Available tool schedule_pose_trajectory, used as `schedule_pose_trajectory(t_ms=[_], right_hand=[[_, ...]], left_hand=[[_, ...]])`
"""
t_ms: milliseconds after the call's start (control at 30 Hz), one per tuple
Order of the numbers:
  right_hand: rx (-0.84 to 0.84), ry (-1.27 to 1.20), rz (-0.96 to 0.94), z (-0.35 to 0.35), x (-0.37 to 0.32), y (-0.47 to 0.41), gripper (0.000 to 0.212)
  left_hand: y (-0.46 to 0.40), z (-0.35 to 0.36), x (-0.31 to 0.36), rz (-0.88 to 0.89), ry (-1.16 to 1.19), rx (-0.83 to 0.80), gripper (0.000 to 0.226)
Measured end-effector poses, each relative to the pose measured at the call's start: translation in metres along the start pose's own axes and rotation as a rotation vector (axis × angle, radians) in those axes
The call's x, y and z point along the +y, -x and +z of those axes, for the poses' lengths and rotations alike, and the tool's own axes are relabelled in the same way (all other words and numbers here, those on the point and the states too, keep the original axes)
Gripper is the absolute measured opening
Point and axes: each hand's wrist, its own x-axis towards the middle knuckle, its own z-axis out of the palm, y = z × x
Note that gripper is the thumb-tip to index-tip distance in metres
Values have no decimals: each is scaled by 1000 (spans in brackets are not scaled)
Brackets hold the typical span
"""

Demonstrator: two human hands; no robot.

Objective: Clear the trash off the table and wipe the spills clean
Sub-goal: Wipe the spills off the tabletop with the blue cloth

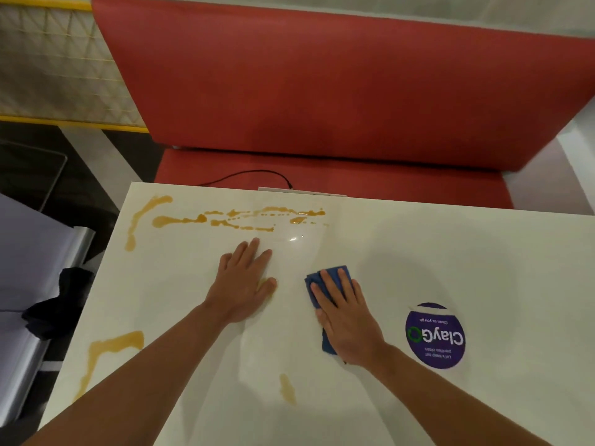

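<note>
**Blue cloth under right hand; orange spills on white surface**

Item 1. Blue cloth (pixel 328 284): folded, lying flat near the middle of the white surface (pixel 450 252), just left of a round purple sticker.

Item 2. Right hand (pixel 346 317): laid palm-down on the cloth, fingers straight and slightly spread, pressing it to the surface; grip flat and wide, nothing pinched.

Item 3. Left hand (pixel 244 281): palm-down on the bare surface beside the cloth, apart from it, fingers extended; grip wide, holding nothing. A faint yellowish smear shows at the thumb.

Item 4. Far spill (pixel 238 217): orange liquid in broken streaks and droplets along the far edge, beyond both hands.

Item 5. Corner spill (pixel 138 220): a curved orange trail at the far left corner, running toward the left edge.

Item 6. Near-left spill (pixel 106 349): an angled orange streak by the left edge, beside the left forearm.

Item 7. Small spill (pixel 287 388): a short orange smear between the two forearms.

Item 8. Sticker (pixel 435 336): purple disc reading "ClayGo", upside down to the viewer, right of the right hand.

Item 9. Red bench seat (pixel 322 91): beyond the surface, with a black cable (pixel 254 173) lying on its cushion.

Item 10. Dark cloth (pixel 58 300): bunched at the left, off the surface.
</note>
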Motion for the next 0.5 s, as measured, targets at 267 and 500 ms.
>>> schedule_pose_trajectory(t_ms=[267, 500], right_hand=[[-15, -16, 293, -36, 46, -106, 59], [69, -35, 416, -19, -21, -91, 59]], left_hand=[[1, -10, -7, 63, -24, -89, 73], [-1, -13, -15, 115, -64, -113, 76]])
